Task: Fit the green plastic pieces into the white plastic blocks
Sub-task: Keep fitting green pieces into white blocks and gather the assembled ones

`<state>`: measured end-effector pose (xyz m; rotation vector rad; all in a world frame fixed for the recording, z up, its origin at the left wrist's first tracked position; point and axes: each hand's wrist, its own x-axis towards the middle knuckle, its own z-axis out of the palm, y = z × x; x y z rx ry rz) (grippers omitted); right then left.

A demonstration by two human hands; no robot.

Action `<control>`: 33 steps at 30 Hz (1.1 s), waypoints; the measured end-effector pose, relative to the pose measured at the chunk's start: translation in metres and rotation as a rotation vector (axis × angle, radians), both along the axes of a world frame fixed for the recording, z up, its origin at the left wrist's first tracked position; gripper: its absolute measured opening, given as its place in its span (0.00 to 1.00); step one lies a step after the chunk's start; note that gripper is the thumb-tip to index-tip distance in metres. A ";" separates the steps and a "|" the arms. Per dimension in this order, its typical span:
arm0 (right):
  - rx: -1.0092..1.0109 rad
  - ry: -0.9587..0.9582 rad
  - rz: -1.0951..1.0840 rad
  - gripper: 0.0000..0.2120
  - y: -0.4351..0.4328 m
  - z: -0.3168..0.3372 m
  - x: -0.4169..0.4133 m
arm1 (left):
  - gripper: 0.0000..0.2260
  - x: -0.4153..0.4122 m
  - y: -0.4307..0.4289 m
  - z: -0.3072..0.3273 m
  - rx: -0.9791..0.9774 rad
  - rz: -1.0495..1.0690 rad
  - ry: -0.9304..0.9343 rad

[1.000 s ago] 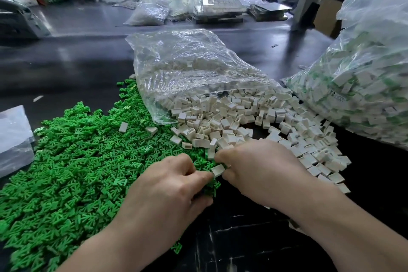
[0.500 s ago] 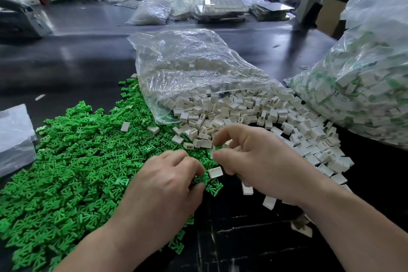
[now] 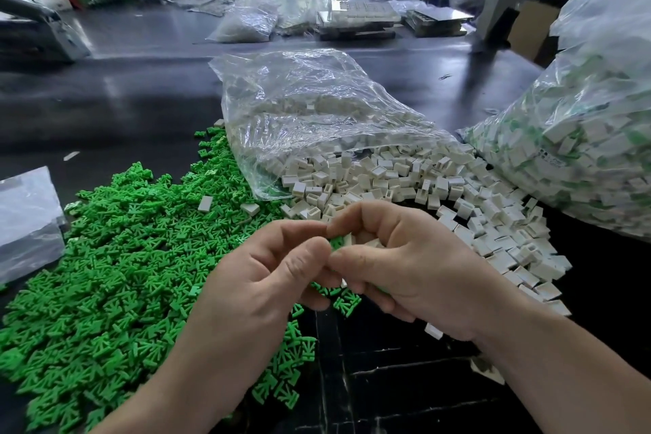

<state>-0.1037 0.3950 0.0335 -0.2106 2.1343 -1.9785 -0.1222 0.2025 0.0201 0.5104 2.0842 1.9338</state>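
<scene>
Hands are up and together now! Our left hand (image 3: pixel 267 278) pinches a green piece (image 3: pixel 336 242) between thumb and forefinger. Our right hand (image 3: pixel 405 268) curls its fingers round a white block (image 3: pixel 349 240), of which only a pale sliver shows. The two parts touch at the fingertips, above the near middle of the bench (image 3: pixel 141 88). Whether the green piece is seated or only lined up, we cannot tell, because the fingers hide the joint.

That is the change. A second ago both hands were down on the heaps, the left in the green, the right plucking at the white. Half a second ago the right was lifting. Now they have met, so the picking is over and we judge the press-fit is under way.

Outward we go. The heap of green pieces (image 3: pixel 123 257) spreads over the near left of the bench and runs under our left wrist. The white blocks (image 3: pixel 405 180) spill from the mouth of a clear bag (image 3: pixel 299 106) at mid-bench and fan toward the right edge. One loose block (image 3: pixel 433 330) lies just beside our right wrist. At the right edge bulges a big bag of finished blocks (image 3: pixel 581 137), white with green showing inside. Plenty left to fit, by the look of both heaps.
</scene>
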 end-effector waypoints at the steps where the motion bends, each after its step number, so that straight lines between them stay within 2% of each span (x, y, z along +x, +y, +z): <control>1: 0.089 0.059 -0.018 0.09 -0.002 -0.002 0.001 | 0.14 0.000 0.001 0.000 0.060 0.005 -0.092; 4: 0.362 0.231 -0.079 0.11 -0.008 -0.007 0.005 | 0.11 -0.001 0.005 -0.001 0.191 0.037 -0.295; 7: 0.415 0.269 -0.096 0.12 -0.010 -0.007 0.007 | 0.08 -0.001 0.005 0.001 0.246 0.031 -0.373; 8: 0.362 0.239 -0.086 0.12 -0.010 -0.006 0.006 | 0.08 -0.001 0.005 0.002 0.267 0.044 -0.383; 13: -0.149 -0.003 -0.041 0.05 -0.010 0.002 0.003 | 0.07 0.000 0.006 0.005 0.326 0.073 -0.342; 18: -0.409 -0.192 -0.026 0.07 -0.008 0.008 0.000 | 0.07 -0.002 0.003 0.004 0.384 0.120 -0.347; 20: -0.443 -0.211 -0.015 0.08 -0.006 0.009 0.001 | 0.09 -0.003 0.002 0.005 0.448 0.106 -0.385; 23: -0.423 -0.223 -0.019 0.04 -0.006 0.009 0.002 | 0.13 -0.004 0.002 0.005 0.490 0.088 -0.417; 31: -0.415 -0.245 -0.054 0.07 -0.008 0.006 0.002 | 0.04 -0.003 0.002 0.005 0.456 0.082 -0.388; 33: -0.429 -0.255 -0.068 0.07 -0.008 0.006 0.001 | 0.05 -0.001 0.002 0.005 0.420 0.091 -0.348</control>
